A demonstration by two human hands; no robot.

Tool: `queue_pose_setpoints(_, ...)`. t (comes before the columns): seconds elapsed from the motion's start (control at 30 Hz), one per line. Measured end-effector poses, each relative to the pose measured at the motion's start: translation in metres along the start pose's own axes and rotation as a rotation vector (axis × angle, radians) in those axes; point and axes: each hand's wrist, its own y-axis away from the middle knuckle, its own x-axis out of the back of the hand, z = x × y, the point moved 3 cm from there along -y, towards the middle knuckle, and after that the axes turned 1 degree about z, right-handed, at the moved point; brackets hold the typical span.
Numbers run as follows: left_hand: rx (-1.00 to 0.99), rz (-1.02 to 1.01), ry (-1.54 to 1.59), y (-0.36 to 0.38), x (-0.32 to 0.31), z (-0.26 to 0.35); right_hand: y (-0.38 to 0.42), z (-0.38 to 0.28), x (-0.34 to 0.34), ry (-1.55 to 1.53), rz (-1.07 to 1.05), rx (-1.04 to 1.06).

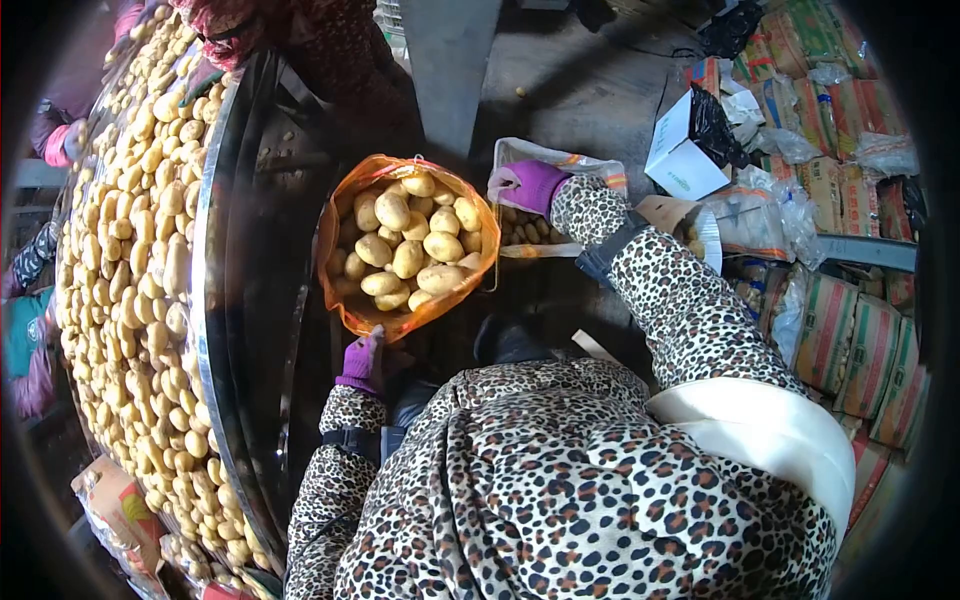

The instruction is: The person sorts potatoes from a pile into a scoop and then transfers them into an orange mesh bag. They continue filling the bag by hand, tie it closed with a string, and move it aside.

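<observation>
An orange mesh bag (408,248) full of potatoes stands open at the centre, its rim spread wide. My left hand (362,360), in a purple glove, is closed on the near edge of that bag's rim. My right hand (532,187), gloved in purple too, grips the upper left rim of a second, whitish bag (590,165) just right of the orange one. Small potatoes (527,228) show inside the second bag, partly hidden by my forearm.
A metal-edged table (207,250) heaped with potatoes runs along the left, with other people's arms beyond it. Someone in red patterned clothes stands at the top. A white box (688,150) and stacked printed sacks (835,330) lie to the right.
</observation>
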Motion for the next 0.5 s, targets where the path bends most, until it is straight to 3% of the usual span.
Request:
queue_pose_setpoints(0.07,0.095,0.067,0.293,0.021,-0.009,-0.003,0.018,0.000,0.006,0.017,0.006,-0.007)
queue_pose_setpoints(0.1,-0.243,0.031,-0.109,0.006,0.022,0.002,0.009,-0.018,-0.008,0.065,0.047,-0.015)
queue_pose_setpoints(0.17,-0.812,0.021,-0.940,0.034,0.017,0.026,0.023,0.002,-0.014,0.042,0.017,-0.038)
queue_pose_setpoints(0.2,-0.912,0.106,-1.096,0.030,0.025,0.025,0.033,0.007,-0.016,0.037,0.019,-0.054)
queue_pose_setpoints(0.23,-0.761,0.230,-1.071,0.002,0.048,-0.002,0.044,0.015,-0.021,0.033,0.026,-0.073)
queue_pose_setpoints(0.37,-0.353,0.264,-0.184,-0.032,0.072,0.005,0.066,0.026,-0.050,-0.069,0.049,-0.094)
queue_pose_setpoints(0.43,-0.348,0.192,0.009,-0.033,0.065,0.007,0.088,0.032,-0.062,-0.085,0.043,-0.113)
queue_pose_setpoints(0.5,-0.538,0.169,-0.184,-0.016,0.056,0.010,0.097,0.036,-0.077,-0.087,-0.007,-0.101)
